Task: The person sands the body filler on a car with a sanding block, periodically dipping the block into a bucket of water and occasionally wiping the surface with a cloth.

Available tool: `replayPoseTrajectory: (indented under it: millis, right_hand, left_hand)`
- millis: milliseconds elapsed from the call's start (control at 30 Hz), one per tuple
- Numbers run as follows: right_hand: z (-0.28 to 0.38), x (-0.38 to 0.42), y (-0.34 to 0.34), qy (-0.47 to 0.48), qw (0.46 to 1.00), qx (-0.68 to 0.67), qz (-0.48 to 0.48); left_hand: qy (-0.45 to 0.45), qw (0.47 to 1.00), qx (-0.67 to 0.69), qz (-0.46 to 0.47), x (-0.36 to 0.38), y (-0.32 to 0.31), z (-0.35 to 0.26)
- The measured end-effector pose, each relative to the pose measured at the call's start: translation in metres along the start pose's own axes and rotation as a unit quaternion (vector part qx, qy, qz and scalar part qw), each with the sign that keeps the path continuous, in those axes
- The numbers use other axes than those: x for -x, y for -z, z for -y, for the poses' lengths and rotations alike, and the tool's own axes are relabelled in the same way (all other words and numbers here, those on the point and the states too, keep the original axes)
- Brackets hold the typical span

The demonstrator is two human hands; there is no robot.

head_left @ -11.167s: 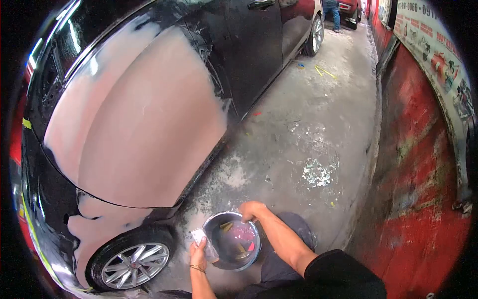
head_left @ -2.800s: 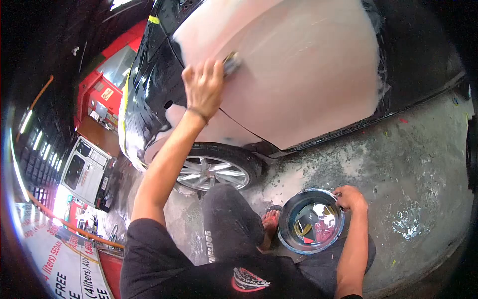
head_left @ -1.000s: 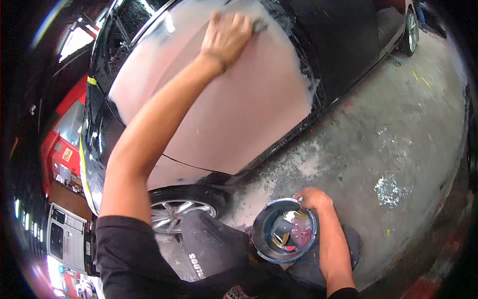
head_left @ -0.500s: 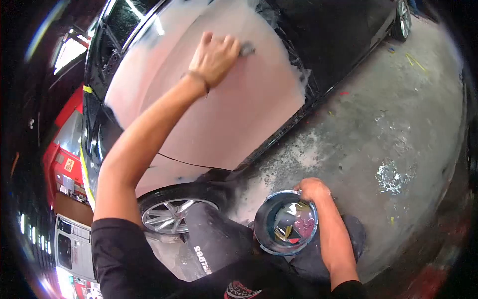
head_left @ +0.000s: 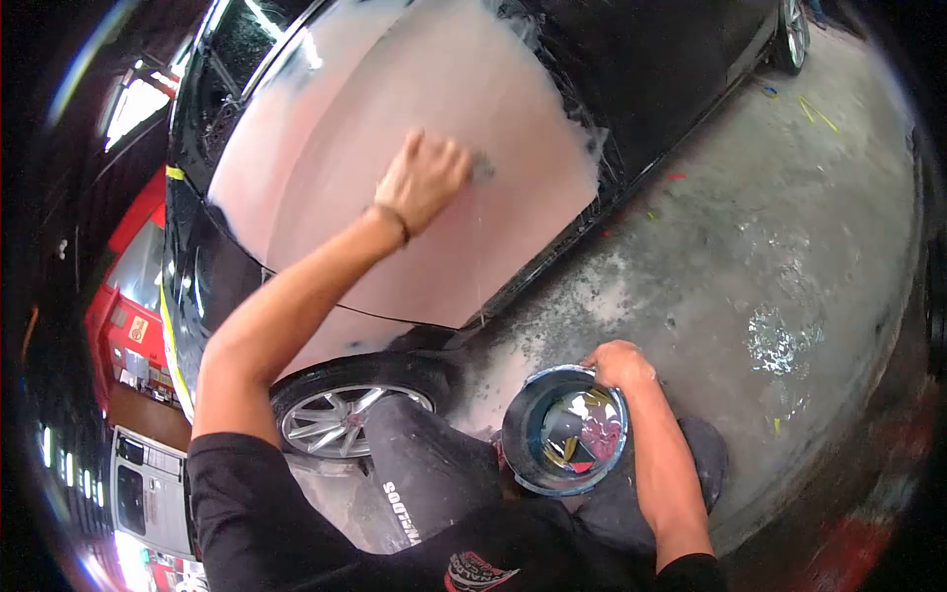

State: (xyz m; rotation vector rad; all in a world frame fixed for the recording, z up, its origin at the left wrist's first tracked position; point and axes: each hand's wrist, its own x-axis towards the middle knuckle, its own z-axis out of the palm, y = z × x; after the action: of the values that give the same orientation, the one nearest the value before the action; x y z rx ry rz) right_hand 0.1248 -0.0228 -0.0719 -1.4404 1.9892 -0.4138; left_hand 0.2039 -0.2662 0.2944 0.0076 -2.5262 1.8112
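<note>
My left hand is curled with its knuckles up, against the car door, which is coated in pale pinkish filler or primer. From its fingertips sticks out a small grey sanding pad, blurred by motion. My right hand grips the rim of a dark blue bucket near my knees. Inside the bucket lies shiny liquid with reflections, along with yellowish, red and pink pieces that I cannot make out.
Below the door is the car's front wheel, close to my knee. Black bodywork continues to the right. Wet patches and yellow tape scraps lie on the concrete floor. A white van stands at the far left.
My left hand has slid down the door with the grey sanding pad. My right hand still grips the bucket, which has shifted up very slightly in view.
</note>
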Motion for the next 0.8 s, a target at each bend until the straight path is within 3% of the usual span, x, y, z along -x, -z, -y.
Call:
replayPoseTrajectory:
  millis: [133,200,300,367,433,500,567,667,733,800]
  right_hand:
    - [0.012,0.021,0.014,-0.020,1.000,0.005,0.013]
    - [0.014,0.021,0.018,-0.027,1.000,0.003,0.014]
    - [0.016,0.017,0.014,-0.017,1.000,-0.009,-0.003]
    - [0.015,0.007,0.010,0.013,0.998,-0.025,-0.047]
    - [0.017,0.006,0.011,0.058,0.994,-0.046,-0.080]
    - [0.017,0.000,0.013,0.087,0.990,-0.052,-0.098]
    - [0.020,-0.009,0.010,0.096,0.989,-0.053,-0.104]
    - [0.045,-0.022,0.013,0.167,0.961,-0.096,-0.198]
    - [0.067,-0.022,0.017,0.208,0.921,-0.234,-0.230]
    - [0.087,-0.024,0.013,0.219,0.870,-0.377,-0.229]
  left_hand:
    - [0.084,0.995,0.036,-0.039,-0.123,0.018,0.031]
    - [0.129,0.986,0.019,-0.104,-0.155,0.012,0.032]
    - [0.092,0.994,0.022,-0.047,-0.101,0.017,0.022]
    - [0.067,0.994,0.011,-0.089,-0.021,-0.011,-0.005]
    - [0.031,0.998,-0.037,-0.051,0.056,-0.010,-0.027]
    - [0.018,0.999,0.034,0.037,0.096,-0.006,-0.035]
    - [0.040,0.995,0.063,0.068,0.101,-0.005,-0.039]
    - [0.093,0.986,0.112,0.082,0.095,0.004,-0.048]
    - [0.155,0.969,0.177,0.076,0.088,0.004,-0.070]
    - [0.242,0.916,0.315,0.056,0.089,0.009,-0.108]
